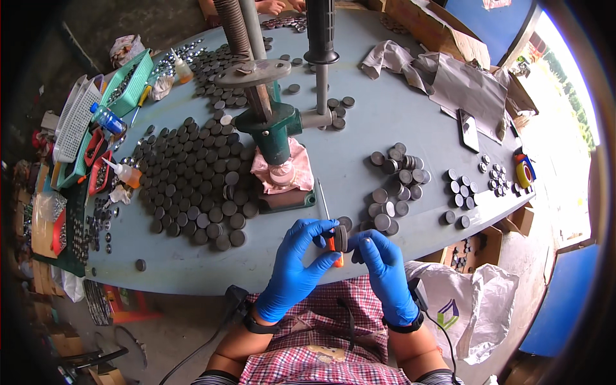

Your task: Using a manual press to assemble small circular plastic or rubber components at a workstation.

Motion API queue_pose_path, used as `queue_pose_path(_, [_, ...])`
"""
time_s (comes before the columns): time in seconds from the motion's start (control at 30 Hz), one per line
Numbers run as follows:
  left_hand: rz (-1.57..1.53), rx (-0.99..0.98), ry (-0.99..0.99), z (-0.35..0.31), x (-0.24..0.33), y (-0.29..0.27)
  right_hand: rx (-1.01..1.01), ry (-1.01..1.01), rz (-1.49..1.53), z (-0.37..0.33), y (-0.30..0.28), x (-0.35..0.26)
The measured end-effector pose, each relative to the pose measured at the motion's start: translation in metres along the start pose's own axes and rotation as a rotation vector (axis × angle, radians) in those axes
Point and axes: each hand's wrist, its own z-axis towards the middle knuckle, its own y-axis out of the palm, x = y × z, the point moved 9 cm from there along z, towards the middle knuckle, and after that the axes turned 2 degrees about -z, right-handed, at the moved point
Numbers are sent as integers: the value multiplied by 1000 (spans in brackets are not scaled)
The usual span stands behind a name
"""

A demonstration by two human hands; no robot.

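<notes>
Near the table's front edge, my left hand, in a blue glove, pinches a dark round disc on edge between thumb and fingers. My right hand, also blue-gloved, is just right of the disc with its fingertips pinched together; what they hold, if anything, is too small to make out. Beneath the left fingers lies a screwdriver with an orange handle, its shaft pointing away from me. Beyond the hands stands a green press with a pink cloth around its foot.
Many dark discs cover the table left of the press; smaller groups lie to its right. A phone, brown paper and yellow tape are at the right. Baskets and squeeze bottles stand left. Another person's hands show at the far edge.
</notes>
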Motion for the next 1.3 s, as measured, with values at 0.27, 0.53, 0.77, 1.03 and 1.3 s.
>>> queue_pose_path(0.27, [422, -7, 192, 0, 33, 5, 55, 107, 282, 3, 4, 4])
queue_pose_path(0.53, [277, -40, 158, -1, 26, 2, -133, 265, 517, -2, 15, 14])
queue_pose_path(0.77, [396, -20, 210, -2, 31, -1, -176, -89, 23, -3, -1, 7])
queue_pose_path(1.03, [458, 4, 212, -1, 32, -3, -173, 36, 28, -10, 2, 25])
queue_pose_path(1.3, [417, -1, 195, -1, 32, -3, -20, 167, 209, -7, -4, 27])
